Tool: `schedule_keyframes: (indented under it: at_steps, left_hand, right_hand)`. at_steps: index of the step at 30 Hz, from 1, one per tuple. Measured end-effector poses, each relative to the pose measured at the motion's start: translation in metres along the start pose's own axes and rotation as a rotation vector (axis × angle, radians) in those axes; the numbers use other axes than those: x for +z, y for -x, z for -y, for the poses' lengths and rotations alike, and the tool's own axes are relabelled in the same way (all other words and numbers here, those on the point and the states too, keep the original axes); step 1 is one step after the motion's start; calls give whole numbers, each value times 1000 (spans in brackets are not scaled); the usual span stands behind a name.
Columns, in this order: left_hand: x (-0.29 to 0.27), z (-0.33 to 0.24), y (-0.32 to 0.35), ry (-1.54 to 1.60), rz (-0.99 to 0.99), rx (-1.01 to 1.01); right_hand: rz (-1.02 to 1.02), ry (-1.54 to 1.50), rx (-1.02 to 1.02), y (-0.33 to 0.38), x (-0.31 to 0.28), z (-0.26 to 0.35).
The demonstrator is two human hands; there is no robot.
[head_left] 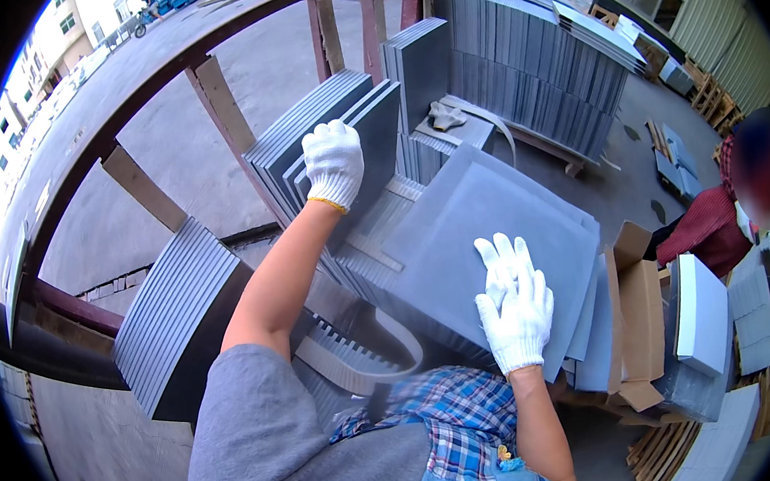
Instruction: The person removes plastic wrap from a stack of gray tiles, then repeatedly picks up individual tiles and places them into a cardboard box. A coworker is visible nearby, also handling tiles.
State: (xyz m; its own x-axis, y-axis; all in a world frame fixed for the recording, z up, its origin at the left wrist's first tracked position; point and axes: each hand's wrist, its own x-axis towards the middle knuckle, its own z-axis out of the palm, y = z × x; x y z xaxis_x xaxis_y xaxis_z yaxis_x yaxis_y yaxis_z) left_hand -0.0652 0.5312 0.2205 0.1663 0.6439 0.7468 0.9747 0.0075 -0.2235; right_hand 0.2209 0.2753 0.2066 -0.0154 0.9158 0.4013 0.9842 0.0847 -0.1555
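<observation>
My left hand point(334, 161), in a white knit glove, grips the top edge of an upright grey tile point(375, 142) that leans with several others in a stack point(304, 134). My right hand point(515, 303), also gloved, lies flat with fingers spread on a large grey square tile point(457, 235). That tile lies tilted on top of other tiles, in front of me.
More grey tile stacks stand at the lower left point(178, 315) and at the back point(534, 70). A wooden rack frame point(216, 100) and a metal rail run on the left. A white strap point(359, 369) loops below. Another person point(718, 223) works at the right by cardboard boxes point(639, 311).
</observation>
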Motion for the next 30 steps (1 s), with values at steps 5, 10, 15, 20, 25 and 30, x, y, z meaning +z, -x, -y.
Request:
schedule_keyframes:
  at_steps: [5,10,15,20,25,30]
  left_hand:
    - [14,15,-20,-2,159,-71]
    - [4,21,-46,84,451,-80]
    - [3,20,-77,335,1033,26]
    - [17,-10,-71,469,1106,36]
    - [20,8,-71,439,966,41]
    - [2,70,-77,631,866,-170]
  right_hand:
    - [5,-34,17,-2,-2,0]
    - [-49,-23,-17,-3,-3,-2]
    - [-80,-59,-13,0,1,-8]
    - [-120,-85,-39,-1,-5,-7]
    - [-156,-122,-27,0,-5,-12]
    - [-238,-69,-44,3,8,-13]
